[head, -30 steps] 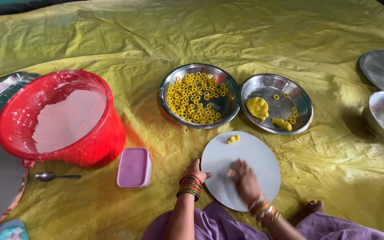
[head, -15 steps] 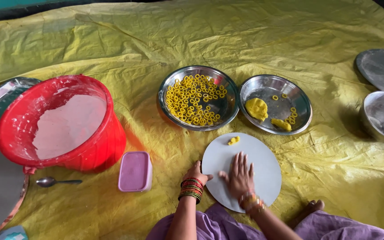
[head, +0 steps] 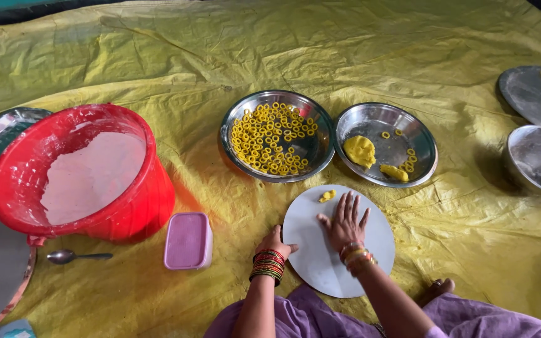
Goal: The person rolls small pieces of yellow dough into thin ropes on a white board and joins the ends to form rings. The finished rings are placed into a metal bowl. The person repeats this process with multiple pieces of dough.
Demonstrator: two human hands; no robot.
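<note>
The round white board [head: 320, 250] lies flat on the yellow sheet [head: 220, 50], with a small yellow dough bit [head: 327, 196] near its far edge. The right hand [head: 344, 222] presses flat on it, fingers spread, holding nothing. The left hand [head: 275, 242] grips the board's edge. Behind stand a bowl of yellow rings [head: 275, 136] and a dough plate [head: 386, 144]. A pink box [head: 188, 240] and red tub [head: 82, 172] sit left.

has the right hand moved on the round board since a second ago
Yes. The right hand has slid forward across the round white board, fingers now spread flat, ending nearer the small dough piece at the board's far edge.
</note>
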